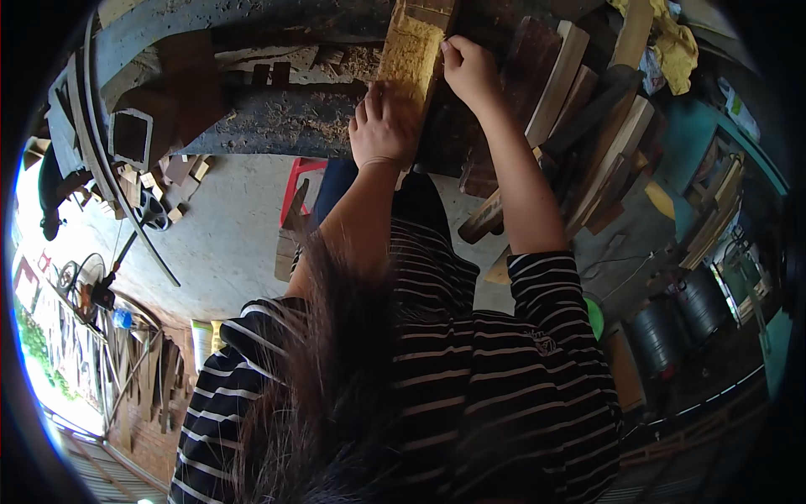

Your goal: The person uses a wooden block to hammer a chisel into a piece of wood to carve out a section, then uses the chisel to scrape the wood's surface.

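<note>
A long wooden piece (pixel 413 49) with a pale yellow, rough upper face lies across a dark, shaving-strewn beam (pixel 277 113). My left hand (pixel 379 130) rests on the lower part of this piece, fingers spread and lying on its surface. At the right edge of the piece, my right hand (pixel 470 74) is closed, thumb and forefinger pinched together. Whatever sits between those fingertips is too small to make out. Shavings and small chips lie around the left side of the piece.
Several wooden bars (pixel 558 80) lean in a pile to the right. A yellow cloth (pixel 674 52) hangs at the upper right. A red stool (pixel 295 181) stands below the beam. Wood offcuts (pixel 179 170) lie on the floor at left, near a bent metal strip (pixel 105 168).
</note>
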Demonstrator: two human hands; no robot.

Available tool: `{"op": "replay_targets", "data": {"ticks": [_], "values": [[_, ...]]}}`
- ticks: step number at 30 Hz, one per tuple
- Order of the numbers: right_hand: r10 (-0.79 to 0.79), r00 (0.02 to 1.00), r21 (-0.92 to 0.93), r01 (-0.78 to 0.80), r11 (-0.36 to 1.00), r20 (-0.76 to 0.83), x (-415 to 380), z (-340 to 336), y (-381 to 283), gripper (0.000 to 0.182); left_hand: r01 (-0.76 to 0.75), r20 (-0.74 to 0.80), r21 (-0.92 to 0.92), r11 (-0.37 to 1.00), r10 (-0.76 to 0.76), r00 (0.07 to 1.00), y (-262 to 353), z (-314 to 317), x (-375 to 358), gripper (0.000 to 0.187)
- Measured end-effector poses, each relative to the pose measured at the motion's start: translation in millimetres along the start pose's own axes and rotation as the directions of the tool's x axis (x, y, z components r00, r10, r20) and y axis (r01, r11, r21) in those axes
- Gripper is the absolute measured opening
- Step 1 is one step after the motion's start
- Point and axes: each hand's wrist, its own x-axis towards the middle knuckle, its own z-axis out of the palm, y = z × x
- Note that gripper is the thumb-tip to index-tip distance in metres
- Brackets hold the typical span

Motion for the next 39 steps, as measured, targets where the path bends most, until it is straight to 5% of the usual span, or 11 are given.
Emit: {"op": "replay_targets", "data": {"ticks": [5, 7, 9, 11, 13, 17, 20, 26, 32, 36, 39], "values": [[0.033, 0.996, 0.385, 0.002, 0.923, -0.084, 9, -6, 11, 0.023, 0.014, 0.022, -0.004, 1.0, -0.014, 1.0, 1, -4, 2, 0.061], [0.118, 0.988, 0.771, -0.148, 0.619, 0.095, 23, -50, 5, 0.029, -0.008, 0.023, -0.045, 0.999, 0.009, 1.0, -1, -3, 0, 0.06], [0.089, 0.988, 0.703, -0.153, 0.695, 0.128, 28, -86, -12, 0.031, -0.007, 0.021, -0.039, 0.999, 0.008, 1.0, 0, -5, -1, 0.06], [0.087, 0.981, 0.226, -0.126, 0.966, 0.176, 25, -84, -9, 0.034, -0.016, 0.014, -0.035, 0.999, 0.016, 1.0, 1, -6, 1, 0.06], [0.067, 0.966, -0.07, -0.051, 0.996, 0.249, 9, -66, -19, 0.036, -0.006, 0.003, -0.039, 0.999, 0.006, 1.0, 2, -6, 0, 0.059], [0.147, 0.925, -0.086, -0.124, 0.988, 0.35, 1, -30, -2, 0.036, 0.01, 0.001, -0.032, 0.999, -0.01, 1.0, 2, -6, 0, 0.059], [-0.084, 0.973, 0.103, 0.063, 0.993, 0.215, 7, -22, 6, 0.034, -0.002, -0.001, -0.032, 0.999, 0.002, 1.0, 1, -7, 0, 0.059], [-0.288, 0.938, -0.151, 0.318, 0.936, 0.191, 13, -26, 3, 0.018, -0.009, -0.025, -0.05, 0.999, 0.007, 1.0, 0, -6, -1, 0.059], [-0.548, 0.767, -0.39, 0.642, 0.66, 0.334, 32, -35, 0, 0.013, -0.021, -0.045, -0.035, 0.999, 0.02, 0.999, 0, -6, -1, 0.058], [-0.396, 0.829, -0.39, 0.542, 0.744, 0.395, 33, -33, -10, 0.014, -0.027, -0.057, -0.044, 0.999, 0.024, 0.998, 0, -8, -1, 0.059], [-0.238, 0.923, -0.14, 0.29, 0.947, 0.302, 30, -21, 7, 0.017, -0.036, -0.065, -0.06, 0.998, 0.032, 0.997, -1, -8, -1, 0.059]]}}
